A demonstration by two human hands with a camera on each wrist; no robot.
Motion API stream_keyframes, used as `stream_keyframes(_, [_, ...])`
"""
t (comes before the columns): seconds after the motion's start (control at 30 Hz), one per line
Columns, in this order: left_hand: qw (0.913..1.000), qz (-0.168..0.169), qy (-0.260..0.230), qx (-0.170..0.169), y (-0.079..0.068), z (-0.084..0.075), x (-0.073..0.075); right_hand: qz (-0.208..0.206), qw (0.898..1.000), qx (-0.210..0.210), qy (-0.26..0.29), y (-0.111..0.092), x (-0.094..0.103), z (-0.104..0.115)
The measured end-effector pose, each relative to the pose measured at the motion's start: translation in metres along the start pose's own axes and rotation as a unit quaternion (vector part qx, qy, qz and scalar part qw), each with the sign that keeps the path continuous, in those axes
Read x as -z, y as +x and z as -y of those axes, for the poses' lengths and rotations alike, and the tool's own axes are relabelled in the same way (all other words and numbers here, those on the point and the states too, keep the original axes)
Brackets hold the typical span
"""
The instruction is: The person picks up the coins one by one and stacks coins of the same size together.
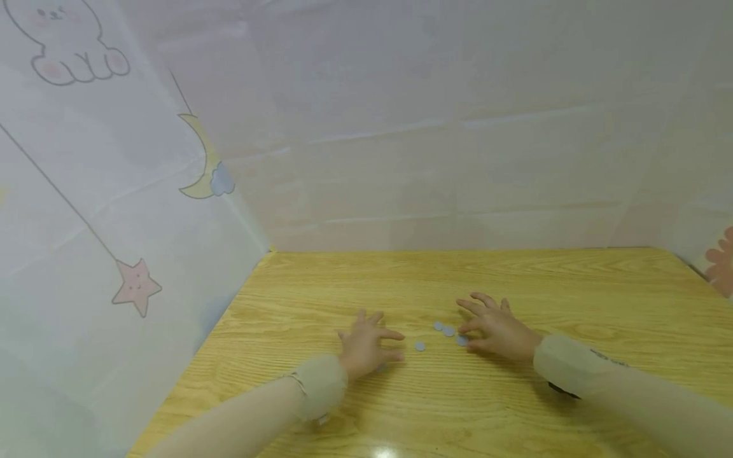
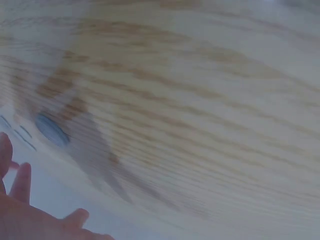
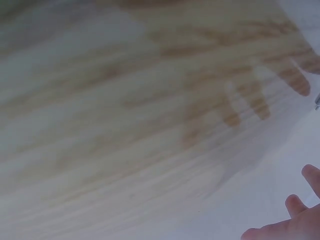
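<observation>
Several small grey round discs lie flat on the wooden table. One disc (image 1: 420, 346) sits between the two hands, and a pair of discs (image 1: 448, 331) lies close together a little farther back. My left hand (image 1: 366, 346) hovers with spread fingers, another disc (image 1: 382, 367) partly hidden under it. My right hand (image 1: 499, 327) has its fingers spread too, the fingertips right at a further disc (image 1: 462, 340). In the left wrist view a ridged grey disc (image 2: 52, 130) shows beyond the left fingers (image 2: 21, 185). The right wrist view catches only some right fingers (image 3: 295, 205) and their shadow.
The wood-grain table (image 1: 355, 280) ends at a pale cloth backdrop (image 1: 366, 191) behind and on both sides. A printed star (image 1: 137, 286) and moon (image 1: 203, 165) decorate the left side. A bright reflection lies near the front edge.
</observation>
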State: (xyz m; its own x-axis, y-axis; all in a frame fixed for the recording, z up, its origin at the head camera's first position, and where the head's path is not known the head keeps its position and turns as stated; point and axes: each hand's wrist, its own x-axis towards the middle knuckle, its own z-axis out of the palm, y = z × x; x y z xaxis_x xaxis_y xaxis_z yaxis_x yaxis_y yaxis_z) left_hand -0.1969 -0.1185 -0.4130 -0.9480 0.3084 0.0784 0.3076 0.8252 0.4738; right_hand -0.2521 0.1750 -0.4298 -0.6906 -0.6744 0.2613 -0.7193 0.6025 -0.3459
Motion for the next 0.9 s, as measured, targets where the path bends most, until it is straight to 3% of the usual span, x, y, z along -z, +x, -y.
stream_keyframes(0.13, [1.0000,-0.001,-0.004,0.001,0.005,-0.012,-0.007,0.000,1.000,0.001,-0.021,0.001,0.002,-0.001])
stream_keyframes(0.4, [0.9986,0.016,-0.037,0.033,0.011,-0.023,-0.016,0.009,1.000,-0.001,-0.006,0.003,0.001,-0.002])
stream_keyframes(0.6, [0.9990,0.022,-0.037,0.015,0.008,-0.017,-0.010,-0.003,1.000,0.001,-0.022,0.002,-0.001,-0.002])
stream_keyframes(0.73, [0.9989,0.028,-0.037,-0.005,-0.003,-0.004,-0.003,0.001,1.000,-0.001,-0.015,0.003,0.000,0.000])
stream_keyframes(0.9, [0.9987,0.037,-0.035,-0.006,-0.014,0.013,0.002,0.007,1.000,-0.003,-0.003,0.003,0.001,0.000])
